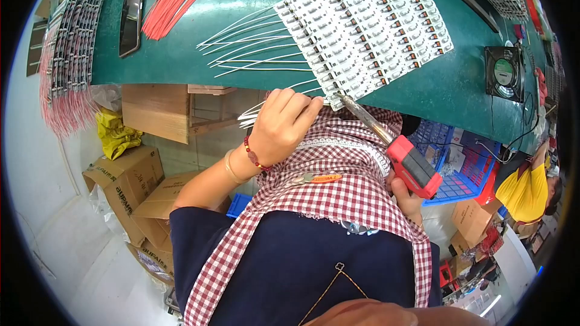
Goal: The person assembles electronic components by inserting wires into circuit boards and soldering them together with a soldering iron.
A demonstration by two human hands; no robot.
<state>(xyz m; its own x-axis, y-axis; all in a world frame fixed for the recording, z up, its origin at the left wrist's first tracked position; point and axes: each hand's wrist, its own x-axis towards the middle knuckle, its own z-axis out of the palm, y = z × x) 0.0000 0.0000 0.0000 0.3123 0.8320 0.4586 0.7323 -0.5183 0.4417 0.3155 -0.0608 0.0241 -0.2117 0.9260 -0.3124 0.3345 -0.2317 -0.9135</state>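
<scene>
A white circuit board panel [371,33] with rows of small parts lies on the green table, its near corner at the table's front edge. Thin white wires [257,48] stick out from its left side. My left hand [279,122] is closed at that near corner, fingertips pinching a white wire [252,113] whose loose end shows left of the hand. From the right, my right hand [406,200] grips a red and black soldering iron [414,166]. The iron's metal tip meets the panel's near corner, close to my left fingertips; exact contact is too small to tell.
On the table [175,63] are a phone [132,20], a bundle of red wires [177,1] and a small black fan [504,74]. Wired boards [69,42] are stacked at far left. Below are cardboard boxes [124,190] and a blue basket [456,184]. Another person's yellow garment [524,193] shows at right.
</scene>
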